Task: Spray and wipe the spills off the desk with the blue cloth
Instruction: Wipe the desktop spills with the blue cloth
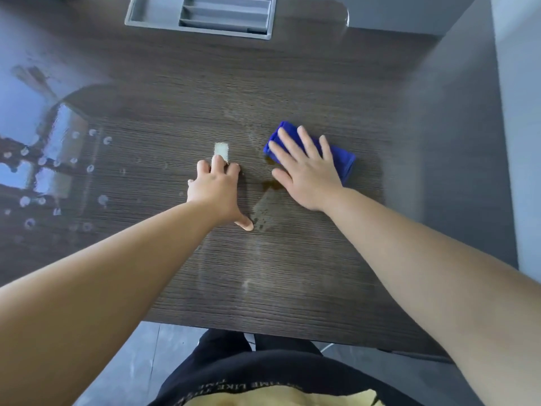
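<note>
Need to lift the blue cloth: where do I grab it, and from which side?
Probably the thick folded right end of the blue cloth, coming from the right: it lies flat on the desk, and the right hand presses flat over the rest.

I had one desk (292, 83) before me, with one blue cloth (341, 161), one grey tray (199, 30) and one small whitish patch (221, 149). My left grip (215, 190) and right grip (307, 174) made two. I counted two brown spill spots (270, 186); the droplets (103, 199) were too many to count.
</note>
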